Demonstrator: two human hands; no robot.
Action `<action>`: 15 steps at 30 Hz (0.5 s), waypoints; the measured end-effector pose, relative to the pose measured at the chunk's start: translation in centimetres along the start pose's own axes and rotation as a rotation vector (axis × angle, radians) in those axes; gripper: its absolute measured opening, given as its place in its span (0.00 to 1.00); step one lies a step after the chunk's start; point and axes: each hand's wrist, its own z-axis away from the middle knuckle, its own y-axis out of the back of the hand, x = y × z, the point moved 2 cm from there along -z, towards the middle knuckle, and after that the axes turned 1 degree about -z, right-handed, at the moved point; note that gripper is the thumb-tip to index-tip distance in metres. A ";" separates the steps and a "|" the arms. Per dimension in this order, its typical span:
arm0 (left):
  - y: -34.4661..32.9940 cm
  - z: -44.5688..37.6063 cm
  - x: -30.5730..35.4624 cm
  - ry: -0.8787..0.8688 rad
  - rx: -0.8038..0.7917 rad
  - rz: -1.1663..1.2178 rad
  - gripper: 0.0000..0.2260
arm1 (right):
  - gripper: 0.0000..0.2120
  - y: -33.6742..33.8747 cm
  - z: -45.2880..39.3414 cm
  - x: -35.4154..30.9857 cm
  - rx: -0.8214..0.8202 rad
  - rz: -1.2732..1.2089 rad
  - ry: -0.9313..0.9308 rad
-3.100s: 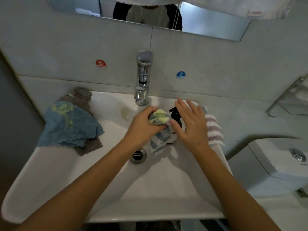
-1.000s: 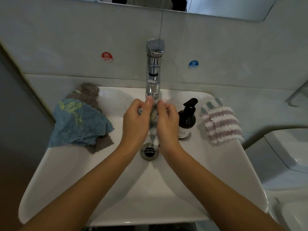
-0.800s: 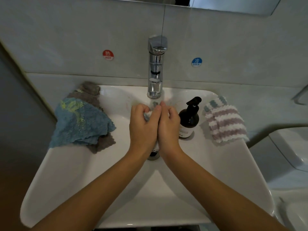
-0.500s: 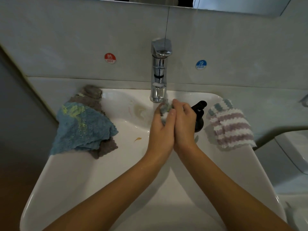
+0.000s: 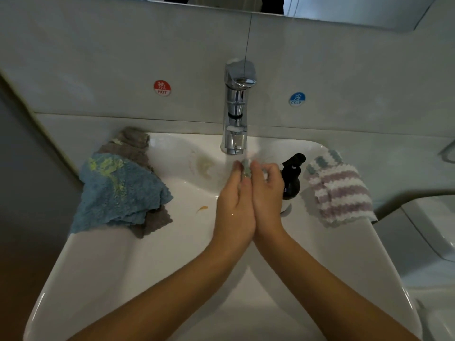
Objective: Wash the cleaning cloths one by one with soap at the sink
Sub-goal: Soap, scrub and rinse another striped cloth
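Over the white sink (image 5: 123, 279), my left hand (image 5: 234, 203) and my right hand (image 5: 267, 195) are pressed together side by side just below the chrome tap (image 5: 236, 114). Between them they grip a small grey-blue striped cloth (image 5: 246, 169), of which only a bunched tip shows above the fingers. A black soap pump bottle (image 5: 291, 180) stands on the sink right behind my right hand. On the left rim lies a blue cloth with yellow stains (image 5: 118, 193) on top of a grey-brown cloth (image 5: 130, 143). A purple-and-white striped cloth (image 5: 339, 193) lies on the right rim.
A red HOT sticker (image 5: 162, 87) and a blue COLD sticker (image 5: 297, 98) mark the wall either side of the tap. A small orange speck (image 5: 203, 207) lies in the basin. A white toilet tank (image 5: 428, 232) stands at the right.
My right hand left the soap bottle and joined the left around the cloth under the tap. Both hands have since shifted a little right and rubbed the cloth between them.
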 end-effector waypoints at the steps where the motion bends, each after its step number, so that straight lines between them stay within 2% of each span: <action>1: 0.3 -0.4 0.2 0.009 0.017 0.013 0.15 | 0.11 -0.2 0.4 0.0 -0.031 -0.020 -0.028; 3: 1.5 -1.8 0.7 0.047 0.049 0.063 0.15 | 0.10 -1.0 1.6 -0.1 -0.116 -0.062 -0.059; 7: 3.6 -3.2 0.9 0.085 0.093 0.126 0.15 | 0.10 -1.9 3.4 -0.6 -0.229 -0.041 0.002; 12: 0.8 0.0 0.9 -0.027 -0.032 0.055 0.16 | 0.10 -0.3 0.7 -1.1 -0.015 -0.047 0.038; 15: 0.0 0.8 0.8 -0.054 -0.069 0.065 0.19 | 0.11 0.3 0.0 -1.1 -0.021 -0.115 -0.021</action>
